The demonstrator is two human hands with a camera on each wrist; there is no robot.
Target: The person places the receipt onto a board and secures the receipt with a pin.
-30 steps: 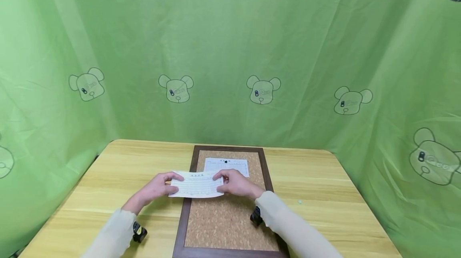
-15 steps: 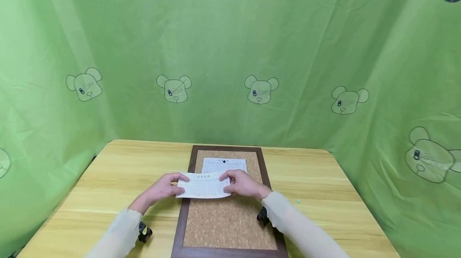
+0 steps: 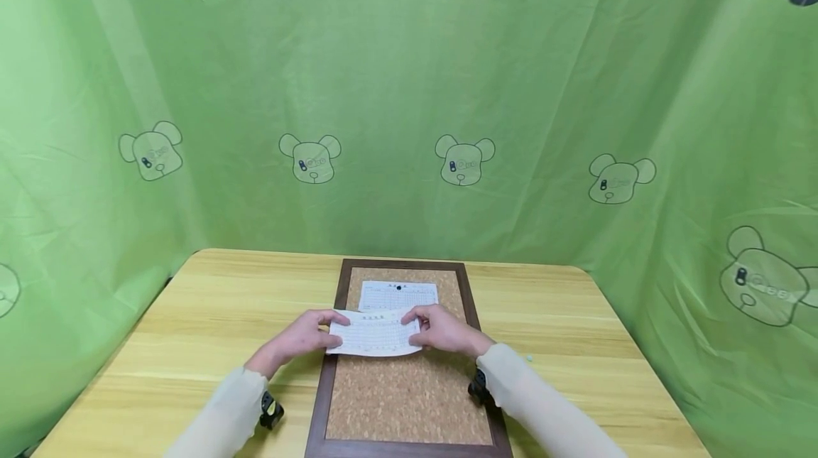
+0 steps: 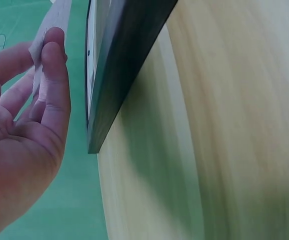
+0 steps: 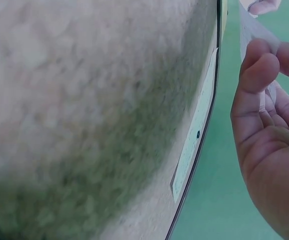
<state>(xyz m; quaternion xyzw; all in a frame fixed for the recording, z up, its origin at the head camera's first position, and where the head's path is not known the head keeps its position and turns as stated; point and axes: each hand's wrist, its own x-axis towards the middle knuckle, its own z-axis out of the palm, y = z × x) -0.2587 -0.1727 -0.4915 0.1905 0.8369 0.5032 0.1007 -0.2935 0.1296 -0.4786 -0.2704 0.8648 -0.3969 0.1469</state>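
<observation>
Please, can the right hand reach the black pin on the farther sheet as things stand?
Probably not yet: the right hand pinches one end of the held sheet. If it let go, the way looks free, as nothing covers the black pin.

Two bare hands (image 3: 305, 334) (image 3: 445, 331) pinching, forearms (image 3: 220, 412) (image 3: 543, 401) angled inward

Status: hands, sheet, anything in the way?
Left hand and right hand: pinch opposite ends of loose sheet. Loose sheet held up off corkboard. Possible obstacle: pinned sheet toward corkboard's far end, partly covered in head view.
</observation>
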